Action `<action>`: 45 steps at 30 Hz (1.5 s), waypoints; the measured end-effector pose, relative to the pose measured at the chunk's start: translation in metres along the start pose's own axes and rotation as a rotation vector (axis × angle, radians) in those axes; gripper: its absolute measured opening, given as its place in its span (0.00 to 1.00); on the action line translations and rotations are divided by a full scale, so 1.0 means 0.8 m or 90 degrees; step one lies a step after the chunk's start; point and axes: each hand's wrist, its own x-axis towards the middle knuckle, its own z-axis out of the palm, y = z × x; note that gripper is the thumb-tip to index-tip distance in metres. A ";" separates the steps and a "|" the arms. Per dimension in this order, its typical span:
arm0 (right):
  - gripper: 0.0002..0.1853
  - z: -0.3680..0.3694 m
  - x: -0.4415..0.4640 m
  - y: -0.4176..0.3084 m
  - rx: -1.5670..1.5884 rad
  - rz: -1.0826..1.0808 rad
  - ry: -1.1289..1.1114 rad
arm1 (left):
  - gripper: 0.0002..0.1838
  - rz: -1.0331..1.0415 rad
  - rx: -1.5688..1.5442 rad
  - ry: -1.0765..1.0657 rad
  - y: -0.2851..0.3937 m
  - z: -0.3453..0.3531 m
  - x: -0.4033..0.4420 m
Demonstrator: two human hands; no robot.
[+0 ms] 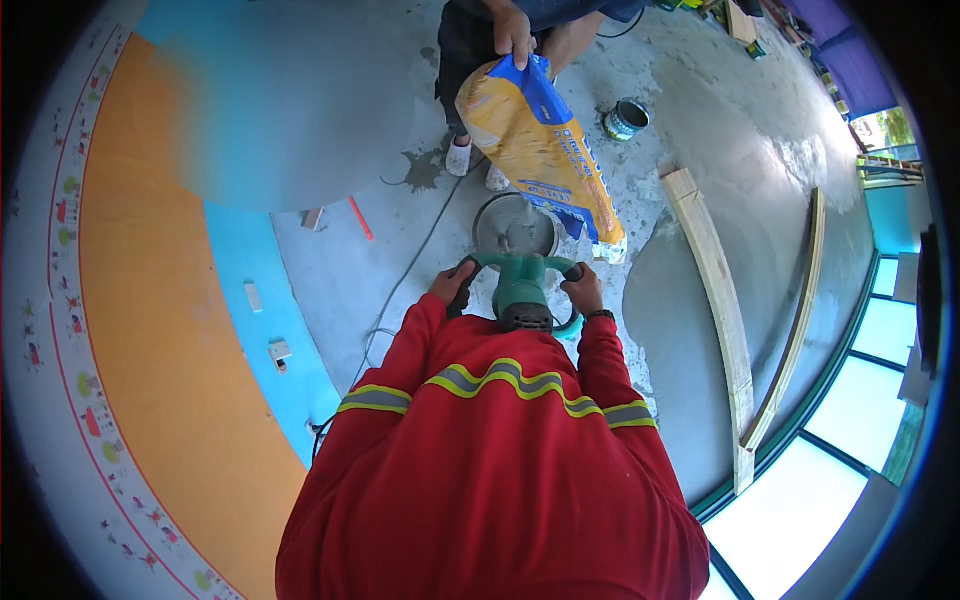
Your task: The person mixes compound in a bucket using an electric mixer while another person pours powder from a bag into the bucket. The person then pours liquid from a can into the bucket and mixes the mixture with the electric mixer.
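My left hand [451, 284] is wrapped round the left handle of a green handheld power mixer [521, 281]. On its other handle, my right hand [583, 289] is closed too. The mixer stands over a round bucket [478, 226] of wet grey mix, and its lower end is hidden. Just beyond, a co-worker's hand [513, 32] grips the top of a yellow and blue bag [545, 140]. The bag is tilted, its lower end close to the bucket's right side. Whether powder is coming out, I cannot tell.
A power cable [418, 250] runs along the floor on the left, near a red strip [360, 218]. A small dark pail [627, 119] stands beyond the bag. Two long wooden boards [712, 290] lie on the right, on wet-looking grey floor. An orange and blue wall [150, 270] borders the left.
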 end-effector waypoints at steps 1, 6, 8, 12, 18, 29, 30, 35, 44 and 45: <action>0.22 -0.001 -0.001 0.000 0.003 0.008 -0.002 | 0.33 -0.006 0.001 -0.010 0.003 0.000 -0.001; 0.22 -0.003 -0.001 -0.002 0.001 -0.018 0.018 | 0.34 -0.010 0.017 -0.002 0.009 0.003 -0.001; 0.22 -0.004 0.001 -0.002 0.003 -0.023 0.015 | 0.33 -0.006 0.021 0.002 0.006 0.001 0.002; 0.23 -0.005 0.000 0.000 0.006 -0.015 0.014 | 0.33 -0.003 0.024 0.005 0.006 0.004 0.000; 0.23 -0.005 0.000 0.004 0.005 -0.021 0.022 | 0.32 0.002 0.012 0.001 0.010 0.009 0.000; 0.23 -0.003 -0.003 -0.001 0.015 -0.018 0.024 | 0.32 -0.004 0.010 -0.013 0.008 0.001 0.003; 0.23 -0.004 -0.003 0.001 0.010 -0.018 0.028 | 0.32 -0.010 0.007 -0.019 0.007 0.003 0.005; 0.23 -0.005 -0.005 0.005 0.007 -0.021 0.038 | 0.32 -0.017 0.013 -0.016 0.011 0.005 0.003; 0.24 -0.001 -0.005 0.006 0.013 -0.007 0.038 | 0.31 0.002 0.014 -0.002 0.015 0.007 -0.004; 0.24 -0.001 -0.004 0.005 0.012 -0.006 0.041 | 0.31 0.002 0.018 0.000 0.018 0.007 -0.003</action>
